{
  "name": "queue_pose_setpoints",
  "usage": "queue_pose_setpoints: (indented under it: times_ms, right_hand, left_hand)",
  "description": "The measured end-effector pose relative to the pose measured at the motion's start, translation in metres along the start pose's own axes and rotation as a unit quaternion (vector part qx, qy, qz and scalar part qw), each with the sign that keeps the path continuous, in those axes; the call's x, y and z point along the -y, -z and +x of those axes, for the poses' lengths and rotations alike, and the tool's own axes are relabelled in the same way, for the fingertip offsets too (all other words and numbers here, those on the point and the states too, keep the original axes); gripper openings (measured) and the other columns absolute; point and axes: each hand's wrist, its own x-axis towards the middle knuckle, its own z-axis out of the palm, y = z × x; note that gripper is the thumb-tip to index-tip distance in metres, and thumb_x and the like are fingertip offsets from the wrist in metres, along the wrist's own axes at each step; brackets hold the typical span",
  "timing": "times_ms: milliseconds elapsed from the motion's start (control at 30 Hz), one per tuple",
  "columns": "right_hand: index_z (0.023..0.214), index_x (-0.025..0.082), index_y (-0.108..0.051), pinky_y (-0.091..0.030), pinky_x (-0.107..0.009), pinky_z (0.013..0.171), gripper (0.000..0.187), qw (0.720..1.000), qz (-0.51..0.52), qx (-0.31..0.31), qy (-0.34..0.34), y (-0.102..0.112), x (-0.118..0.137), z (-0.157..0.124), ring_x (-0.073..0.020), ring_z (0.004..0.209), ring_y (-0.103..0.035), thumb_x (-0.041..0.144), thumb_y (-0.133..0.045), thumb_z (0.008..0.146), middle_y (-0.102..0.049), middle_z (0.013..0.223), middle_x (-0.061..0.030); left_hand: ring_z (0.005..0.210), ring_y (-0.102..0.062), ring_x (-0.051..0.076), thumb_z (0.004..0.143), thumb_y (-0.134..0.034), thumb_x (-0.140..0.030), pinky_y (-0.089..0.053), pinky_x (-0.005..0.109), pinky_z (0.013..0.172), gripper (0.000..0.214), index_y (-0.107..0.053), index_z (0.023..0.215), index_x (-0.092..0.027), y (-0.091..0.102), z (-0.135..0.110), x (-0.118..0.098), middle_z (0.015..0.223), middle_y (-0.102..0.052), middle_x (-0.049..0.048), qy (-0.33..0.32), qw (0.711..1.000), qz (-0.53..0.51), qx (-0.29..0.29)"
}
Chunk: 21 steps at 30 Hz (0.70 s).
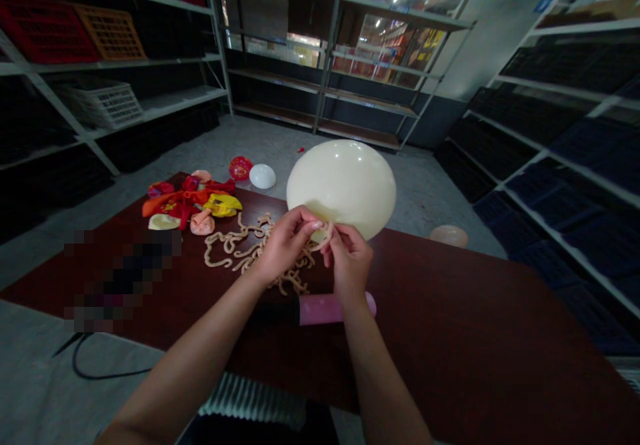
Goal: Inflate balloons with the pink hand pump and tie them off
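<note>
Left hand (287,241) and right hand (351,258) meet at the near side of a large cream balloon (345,181), their fingertips pinching a curved tan strip (327,237); whether they also grip the balloon's neck, one cannot tell. At left, limp red, orange, yellow and pink balloons (187,198) lie heaped on the dark table (465,325). Beyond its far edge are a small red balloon (241,167) and a white balloon (263,176). Tan wavy strands (291,279) lie scattered around the left hand, a pink cylinder (323,309) beneath the right wrist. A peach balloon (449,235) shows past the table.
</note>
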Motion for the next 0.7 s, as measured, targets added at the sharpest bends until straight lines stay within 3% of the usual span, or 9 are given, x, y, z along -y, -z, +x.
queue_pose_setpoints:
  times_ms: [133, 400, 567, 700]
  right_hand:
    - [0.083, 0.017, -0.068, -0.031, -0.018, 0.034, 0.019, 1.0, 0.001, -0.007, -0.011, 0.0, 0.001, 0.001, -0.0054, 0.036, -0.045, 0.036, -0.069, 0.081, -0.059, 0.052, 0.0062]
    - [0.097, 0.019, -0.074, -0.034, -0.018, 0.039, 0.025, 0.996, -0.025, 0.08, -0.045, 0.001, 0.007, 0.001, -0.0059, 0.042, -0.047, 0.038, -0.07, 0.081, -0.061, 0.056, 0.0053]
    - [0.084, 0.018, -0.072, -0.032, -0.018, 0.037, 0.017, 0.998, -0.022, 0.054, -0.036, 0.001, 0.008, -0.001, -0.0049, 0.039, -0.044, 0.035, -0.07, 0.08, -0.061, 0.054, 0.0053]
    - [0.085, 0.019, -0.072, -0.03, -0.019, 0.037, 0.02, 0.998, 0.003, 0.035, -0.053, 0.001, 0.005, 0.0, -0.0051, 0.039, -0.043, 0.038, -0.071, 0.079, -0.058, 0.052, 0.0062]
  left_hand:
    - [0.067, -0.057, 0.016, 0.095, -0.064, -0.047, -0.044, 0.025, 0.064, 0.034, -0.06, 0.082, -0.016, 0.004, 0.003, 0.001, 0.072, -0.062, 0.0021, 0.008, 0.999, -0.022, 0.03]
    - [0.068, -0.059, 0.016, 0.097, -0.064, -0.04, -0.046, 0.026, 0.065, 0.024, -0.064, 0.09, -0.017, 0.003, -0.002, 0.01, 0.08, -0.064, 0.0048, -0.003, 0.999, 0.014, 0.031]
    - [0.065, -0.058, 0.015, 0.097, -0.063, -0.041, -0.046, 0.025, 0.062, 0.025, -0.064, 0.092, -0.016, -0.002, -0.004, 0.003, 0.078, -0.062, 0.0041, 0.014, 0.999, -0.02, 0.035]
    - [0.061, -0.049, 0.013, 0.095, -0.067, -0.037, -0.04, 0.022, 0.057, 0.027, -0.063, 0.113, -0.017, 0.0, -0.002, -0.001, 0.073, -0.052, -0.0009, 0.002, 0.999, -0.024, 0.046]
